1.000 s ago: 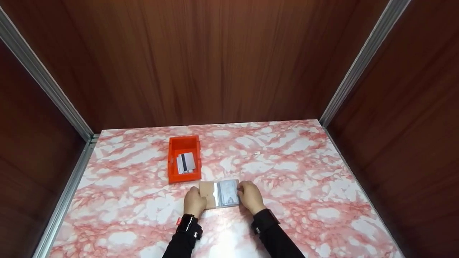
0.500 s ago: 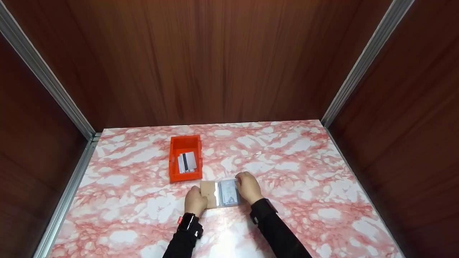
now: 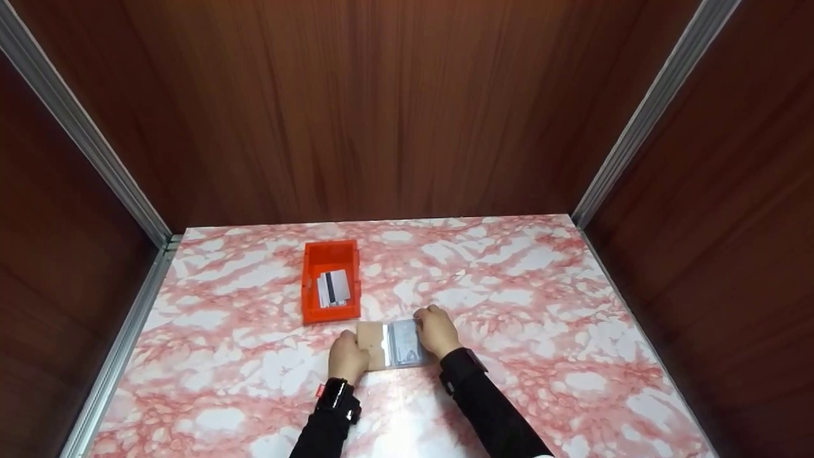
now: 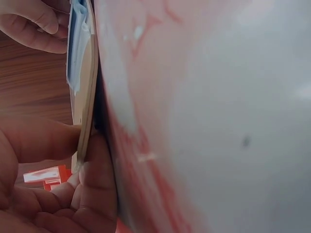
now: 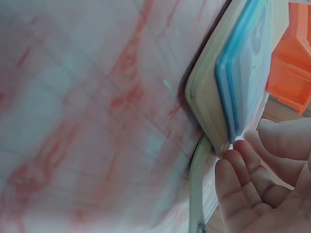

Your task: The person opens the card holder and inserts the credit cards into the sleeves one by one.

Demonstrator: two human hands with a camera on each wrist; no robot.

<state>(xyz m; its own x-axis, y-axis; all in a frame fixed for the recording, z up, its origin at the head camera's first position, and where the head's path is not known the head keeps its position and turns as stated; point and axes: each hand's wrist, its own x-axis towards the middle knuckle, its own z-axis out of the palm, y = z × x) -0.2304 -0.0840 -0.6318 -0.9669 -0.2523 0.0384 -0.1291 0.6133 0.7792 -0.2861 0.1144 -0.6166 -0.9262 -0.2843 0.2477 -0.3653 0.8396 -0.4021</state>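
Observation:
A card wallet (image 3: 372, 343) with a tan cover lies spread on the table, its clear plastic sleeves (image 3: 406, 345) on the right half. My left hand (image 3: 347, 357) grips the left cover, thumb on top and fingers beneath, as the left wrist view shows. At the far right corner, my right hand (image 3: 437, 332) has its thumb and fingers curled at the sleeves' edge. In the right wrist view, the blue-edged sleeves (image 5: 243, 73) stand stacked above the tan cover, and a narrow strap (image 5: 196, 179) sticks out from under it. The right fingertips are right at the sleeve corner.
An orange bin (image 3: 306, 286) stands just behind the wallet to the left. Several cards (image 3: 334, 288) lie inside it, the top one with a black stripe. The pink-and-white marbled table (image 3: 509, 318) is enclosed by brown wood-look panels (image 3: 407, 114).
My right hand has slid away from me along the wallet's right edge to the far corner, then slightly left. The left hand keeps its grip on the cover.

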